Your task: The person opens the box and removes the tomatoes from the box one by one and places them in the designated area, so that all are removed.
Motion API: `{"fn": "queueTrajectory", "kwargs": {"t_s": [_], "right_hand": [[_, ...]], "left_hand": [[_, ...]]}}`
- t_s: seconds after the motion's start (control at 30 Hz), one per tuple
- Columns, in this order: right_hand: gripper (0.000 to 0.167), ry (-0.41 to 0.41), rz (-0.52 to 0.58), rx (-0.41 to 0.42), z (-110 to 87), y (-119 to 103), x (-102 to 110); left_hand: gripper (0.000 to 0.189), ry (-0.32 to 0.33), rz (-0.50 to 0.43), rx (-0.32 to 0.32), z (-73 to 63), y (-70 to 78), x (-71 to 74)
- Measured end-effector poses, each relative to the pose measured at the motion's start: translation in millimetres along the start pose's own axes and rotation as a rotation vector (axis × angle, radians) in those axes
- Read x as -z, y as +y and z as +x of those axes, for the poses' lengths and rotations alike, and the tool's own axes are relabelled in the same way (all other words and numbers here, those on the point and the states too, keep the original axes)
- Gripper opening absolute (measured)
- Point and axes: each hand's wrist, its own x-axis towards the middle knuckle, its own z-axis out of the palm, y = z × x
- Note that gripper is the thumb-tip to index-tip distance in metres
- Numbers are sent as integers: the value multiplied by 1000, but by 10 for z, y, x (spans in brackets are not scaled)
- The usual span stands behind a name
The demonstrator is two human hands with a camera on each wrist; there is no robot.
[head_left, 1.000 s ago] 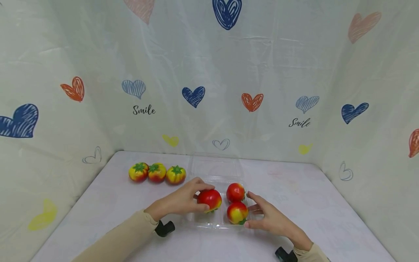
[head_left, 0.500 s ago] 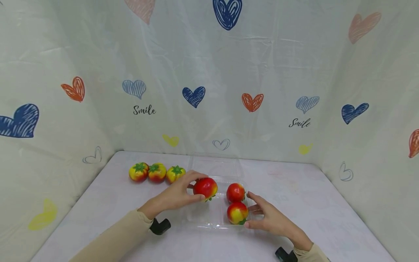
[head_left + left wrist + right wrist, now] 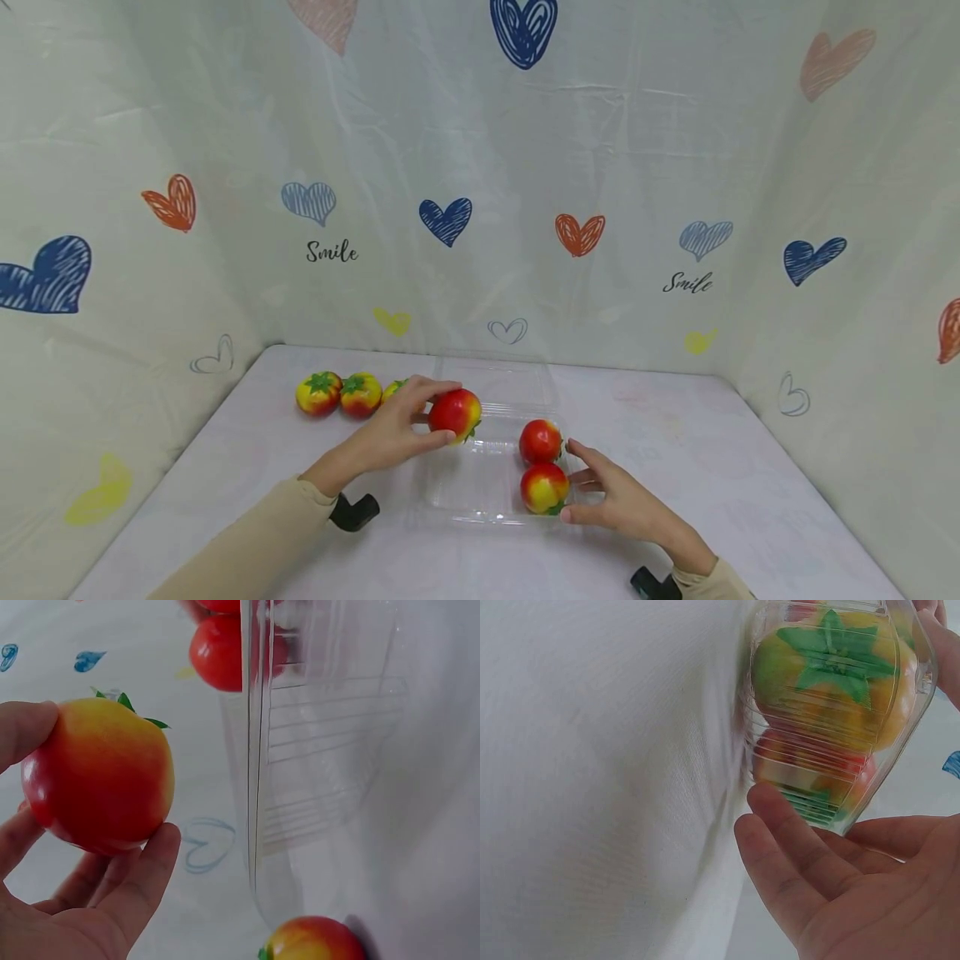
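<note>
Red-yellow fruit [image 3: 454, 413], gripped by the left hand's [image 3: 396, 427] fingers, hangs between clear box [image 3: 468, 487] and fruit row [image 3: 362, 396] near the tabletop's [image 3: 720, 467] far-left corner. Right hand [image 3: 621, 498], fingers relaxed, flanks the box.

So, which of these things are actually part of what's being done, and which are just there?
Seemingly part of the job:
left hand, gripping a red-yellow fruit
clear container, its lid open
two fruits inside it
right hand, at its right side
probably the row of three similar fruits

Just there:
white table
heart-printed backdrop
black wrist devices
</note>
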Motion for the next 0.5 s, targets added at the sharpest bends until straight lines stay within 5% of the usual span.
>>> {"fn": "queueTrajectory", "kwargs": {"t_s": [0.5], "right_hand": [[95, 1, -22, -7, -4, 15, -5]], "left_hand": [[67, 69, -17, 36, -63, -103, 138]]}}
